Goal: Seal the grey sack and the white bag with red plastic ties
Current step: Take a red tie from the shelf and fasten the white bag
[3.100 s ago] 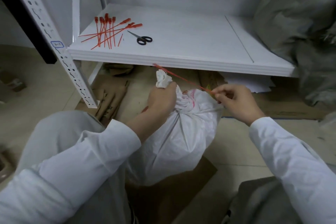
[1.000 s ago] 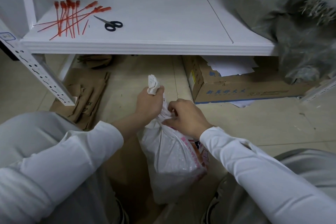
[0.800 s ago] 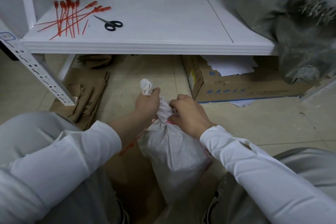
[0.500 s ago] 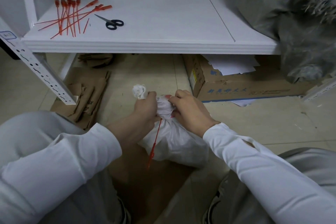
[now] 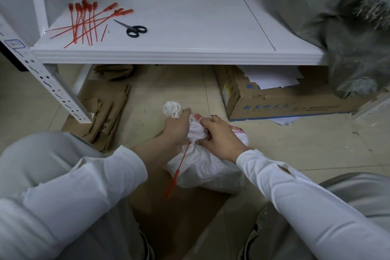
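Knees and elbow room: the grey trouser legs (image 5: 42,164) sit either side of the view, so the only working gap is the narrow strip between them. A shoe (image 5: 251,240) pokes in at the bottom right.
Brown cardboard sheet (image 5: 168,217): flat on the floor between the legs, with the bag's near edge resting on it.
White bag (image 5: 206,167): slumped low on the floor in that gap, neck twisted up and pointing away from the body.
Red tie (image 5: 178,170): the loose tail hangs from the neck down across the front of the bag. Can't tell if the loop is closed, the hands cover it.
Left hand (image 5: 177,127): fingers curled tight round the twisted neck, with the bunched top sticking out above the fist.
Right hand (image 5: 221,137): fingers curled too, pinching the neck just beside the left hand, knuckles up.
Floor (image 5: 168,86): pale tile, open ahead of the bag up to the shelf edge.
Flattened cardboard (image 5: 105,116): piled to the left, by the slotted white post (image 5: 48,82).
Cardboard box (image 5: 274,105): tucked under the shelf to the right, with white paper lying on it.
Shelf (image 5: 190,44): a white board whose front edge runs straight across above the floor, mostly bare in the middle.
Spare red ties (image 5: 88,23): fanned out at the far left of the shelf, with black scissors (image 5: 132,28) just beside them.
Grey sack (image 5: 348,27): bulky, at the shelf's right end and sagging over its front edge. Can't see its mouth.
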The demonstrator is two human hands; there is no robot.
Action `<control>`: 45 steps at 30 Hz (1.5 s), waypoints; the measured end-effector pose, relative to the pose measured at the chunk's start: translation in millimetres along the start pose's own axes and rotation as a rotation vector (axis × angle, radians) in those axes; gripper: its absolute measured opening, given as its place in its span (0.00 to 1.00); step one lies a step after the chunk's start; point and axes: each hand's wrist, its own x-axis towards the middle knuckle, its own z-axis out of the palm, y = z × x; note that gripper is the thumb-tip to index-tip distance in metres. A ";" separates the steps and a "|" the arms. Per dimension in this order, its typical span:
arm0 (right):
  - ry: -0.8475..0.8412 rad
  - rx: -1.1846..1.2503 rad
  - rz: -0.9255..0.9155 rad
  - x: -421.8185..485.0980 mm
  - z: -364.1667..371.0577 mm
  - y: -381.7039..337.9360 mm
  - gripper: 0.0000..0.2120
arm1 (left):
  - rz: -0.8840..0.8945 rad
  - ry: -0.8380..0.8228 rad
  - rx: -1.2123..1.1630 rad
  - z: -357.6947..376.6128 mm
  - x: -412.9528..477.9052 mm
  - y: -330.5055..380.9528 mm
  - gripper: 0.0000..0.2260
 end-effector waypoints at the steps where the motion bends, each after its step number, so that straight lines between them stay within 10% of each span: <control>1: -0.006 0.010 -0.006 0.0 0.3 0.9 0.15 | 0.007 -0.021 0.014 -0.7 -0.1 0.1 0.16; 11: 0.009 0.045 0.019 0.2 -7.7 12.0 0.09 | 0.424 -0.190 0.519 -7.8 -4.5 4.3 0.14; 22: 0.151 -0.278 0.075 -2.0 -11.1 -3.9 0.13 | -0.064 -0.143 0.007 -0.9 -1.5 -0.1 0.15; 33: 0.007 -0.239 0.088 -10.0 -19.8 -14.0 0.32 | -0.084 -0.088 -0.059 6.8 2.8 -1.3 0.15; 45: -0.037 -0.585 0.058 -10.5 -23.3 -18.6 0.18 | -0.098 -0.058 -0.112 9.4 7.8 -0.6 0.18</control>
